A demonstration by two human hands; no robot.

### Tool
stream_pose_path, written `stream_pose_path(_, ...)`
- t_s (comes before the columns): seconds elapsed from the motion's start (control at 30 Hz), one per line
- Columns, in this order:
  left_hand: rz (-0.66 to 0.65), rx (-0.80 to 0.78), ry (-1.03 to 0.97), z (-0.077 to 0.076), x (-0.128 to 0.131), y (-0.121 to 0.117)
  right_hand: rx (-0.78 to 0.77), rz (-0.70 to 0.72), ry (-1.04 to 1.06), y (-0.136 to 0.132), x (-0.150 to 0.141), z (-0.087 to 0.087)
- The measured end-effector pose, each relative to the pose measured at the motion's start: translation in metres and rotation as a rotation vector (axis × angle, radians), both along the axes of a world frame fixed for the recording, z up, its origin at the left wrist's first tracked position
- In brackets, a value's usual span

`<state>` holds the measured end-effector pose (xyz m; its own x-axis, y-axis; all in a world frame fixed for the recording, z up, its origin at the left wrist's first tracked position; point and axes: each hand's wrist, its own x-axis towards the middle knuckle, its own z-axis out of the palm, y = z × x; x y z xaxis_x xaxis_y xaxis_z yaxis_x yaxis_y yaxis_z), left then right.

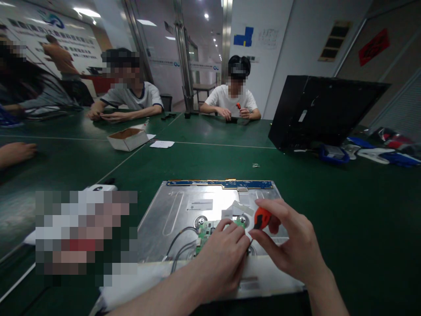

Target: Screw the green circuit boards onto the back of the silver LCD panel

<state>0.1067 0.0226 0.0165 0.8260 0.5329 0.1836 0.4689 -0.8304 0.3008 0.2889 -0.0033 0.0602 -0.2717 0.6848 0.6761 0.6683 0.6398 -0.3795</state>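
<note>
My right hand [294,239] is closed around a screwdriver [262,218] with an orange and black handle. The shaft slants down to the left, and its tip is hidden behind my left hand [223,252]. That hand lies over a green circuit board [205,230] with its fingers bent and close together; whatever is under the fingertips is hidden. Beneath both hands lies a silver metal display panel [153,221], with a blue circuit strip [210,184] along its far edge. Dark cables [180,237] loop from the green board's left side.
A large black monitor housing [312,114] stands at the back right, with blue and white clamps [378,153] by it. An open white box [128,139] sits at the back left beside paper [162,144]. People sit around the green table [210,160]; one across [232,101] holds an orange-handled tool.
</note>
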Motion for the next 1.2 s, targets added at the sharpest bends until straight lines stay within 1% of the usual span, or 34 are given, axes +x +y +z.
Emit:
stream_pose_path(0.13, 0.004, 0.007, 0.014, 0.0011, 0.0007, 0.0012, -0.054, 0.028, 0.039, -0.0022, -0.0018, 0.0024)
stream_pose_path(0.27, -0.001, 0.011, 0.033, 0.0006, 0.0011, 0.0017, -0.071, -0.003, 0.035, -0.0017, -0.002, 0.0017)
stream_pose_path(0.4, 0.003, 0.028, 0.016, -0.0014, 0.0003, 0.0013, -0.036, -0.015, 0.034, 0.0002, -0.0012, -0.0017)
stream_pose_path(0.53, 0.003, 0.011, 0.003, -0.0017, -0.0005, 0.0011, 0.023, -0.011, -0.024, 0.0015, -0.001, -0.0031)
stream_pose_path(0.6, 0.008, -0.001, -0.003, -0.0013, -0.0003, 0.0011, 0.021, 0.004, -0.03, 0.0013, -0.0014, -0.0016)
stream_pose_path(0.77, 0.004, -0.01, 0.01, 0.0004, 0.0008, 0.0017, -0.027, 0.042, 0.03, -0.0011, -0.0019, 0.0028)
stream_pose_path(0.9, -0.002, -0.003, 0.023, 0.0013, 0.0006, 0.0017, -0.047, 0.036, 0.056, -0.002, -0.0009, 0.0009)
stream_pose_path(1.07, 0.002, 0.014, -0.003, -0.0007, -0.0003, 0.0011, 0.001, 0.023, 0.031, 0.0006, 0.0006, -0.0027)
stream_pose_path(1.2, 0.005, 0.009, -0.011, -0.0023, -0.0002, 0.0009, 0.016, 0.009, 0.001, 0.0011, 0.0002, -0.0007)
